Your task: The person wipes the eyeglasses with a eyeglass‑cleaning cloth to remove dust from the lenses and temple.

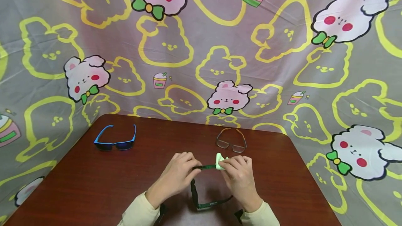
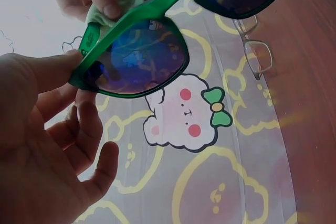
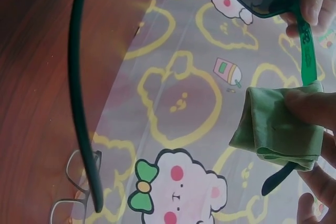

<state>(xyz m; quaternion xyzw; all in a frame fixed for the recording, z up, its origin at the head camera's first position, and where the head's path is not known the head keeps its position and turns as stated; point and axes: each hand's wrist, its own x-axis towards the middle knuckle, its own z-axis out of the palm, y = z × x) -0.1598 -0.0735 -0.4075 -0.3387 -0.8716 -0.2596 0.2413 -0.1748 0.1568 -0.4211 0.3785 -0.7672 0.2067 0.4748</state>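
Observation:
Green-framed sunglasses [image 1: 194, 193] with dark, bluish lenses [image 2: 142, 59] are held up over the table. My left hand [image 1: 179, 172] pinches them at the hinge corner, thumb on one side and fingers beneath. A folded light green cloth [image 3: 278, 129] wraps around one temple arm [image 3: 308, 51]. My right hand [image 1: 240, 173] pinches this cloth between thumb and fingers, and the dark tip of the arm pokes out past it in the right wrist view. The other temple arm [image 3: 76, 77] stretches out unheld.
Blue sunglasses [image 1: 114, 145] rest unfolded at the back left of the dark reddish table [image 1: 166, 135]. Clear eyeglasses [image 1: 231, 145] with thin frames lie unfolded at the back, right of the middle. A patterned cloth curtain [image 1: 176, 51] rises behind the table and along its sides.

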